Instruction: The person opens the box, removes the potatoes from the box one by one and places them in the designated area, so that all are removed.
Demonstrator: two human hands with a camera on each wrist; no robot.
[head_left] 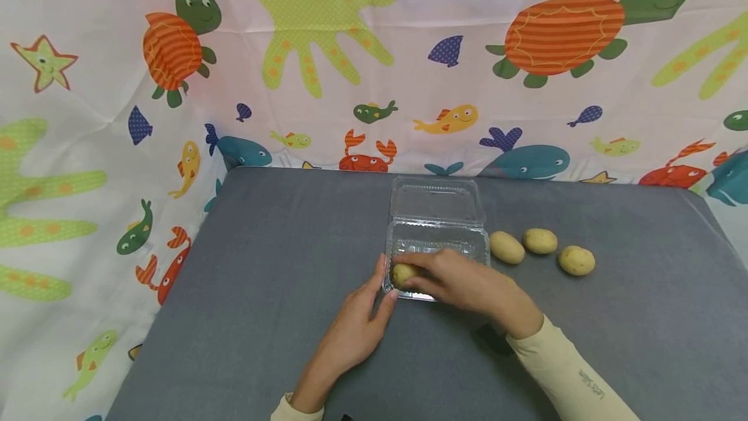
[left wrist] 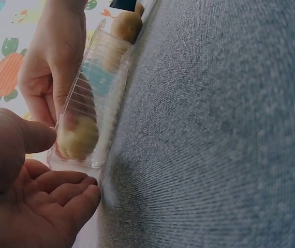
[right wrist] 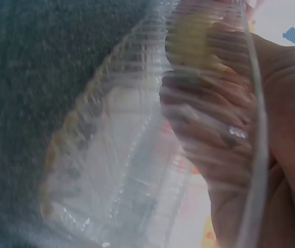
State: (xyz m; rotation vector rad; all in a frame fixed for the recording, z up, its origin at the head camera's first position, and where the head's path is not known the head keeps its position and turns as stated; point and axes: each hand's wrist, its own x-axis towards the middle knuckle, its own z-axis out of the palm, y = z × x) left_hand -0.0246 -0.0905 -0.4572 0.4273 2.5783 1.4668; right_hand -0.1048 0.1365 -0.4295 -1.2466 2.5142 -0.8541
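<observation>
A clear plastic clamshell container (head_left: 437,232) lies with its lid folded back. My right hand (head_left: 461,278) reaches into its near left corner and holds a potato (head_left: 403,274) between thumb and fingers. Through the ribbed wall in the left wrist view, the same potato (left wrist: 78,138) shows low in the container. Outside that corner is my left hand (head_left: 356,327), its extended fingers along the left side and its thumb at the front edge. The left wrist view shows the left hand's other fingers loosely bent beside the container wall.
Right of the container, several loose potatoes lie on the grey cloth-covered table (head_left: 280,245): one (head_left: 506,247) close to its side, another (head_left: 540,241) beside that, and one (head_left: 576,260) farther right. Part of another shows behind my right wrist. A printed curtain (head_left: 327,128) hangs along the back and left.
</observation>
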